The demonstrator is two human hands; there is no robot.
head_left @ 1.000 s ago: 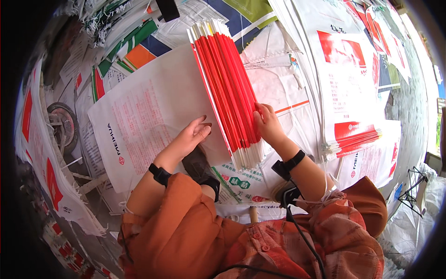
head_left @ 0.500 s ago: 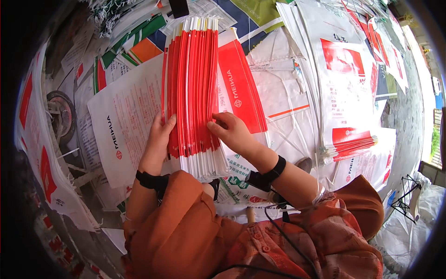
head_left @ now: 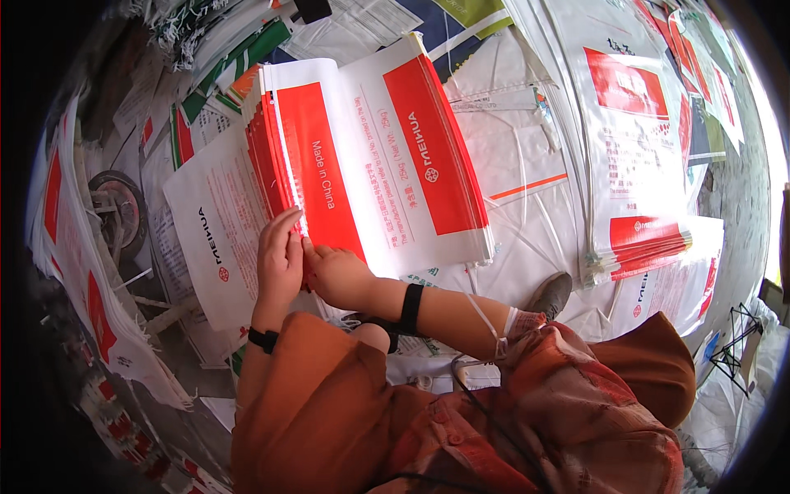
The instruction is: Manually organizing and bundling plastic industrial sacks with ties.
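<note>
A stack of red-and-white printed sacks lies in front of me, its red folds pressed close together and leaning left. On the right, its top layers lie spread out flat like an open book, showing a wide white sack panel with red bands. My left hand is closed on the near left edge of the folds, fingers stretched along it. Right beside it, my right hand is closed, with bent fingers pressed against the same folds. What lies under its fingertips is partly hidden.
Another pile of white-and-red sacks lies to the right. Loose white sheeting spreads between the piles. At the left stand a small wheel and more stacked sacks. A shoe rests near my right forearm.
The folds between my hands have tipped left, and upper layers now lie flat to the right. My right hand has moved left and down, next to my left hand.
</note>
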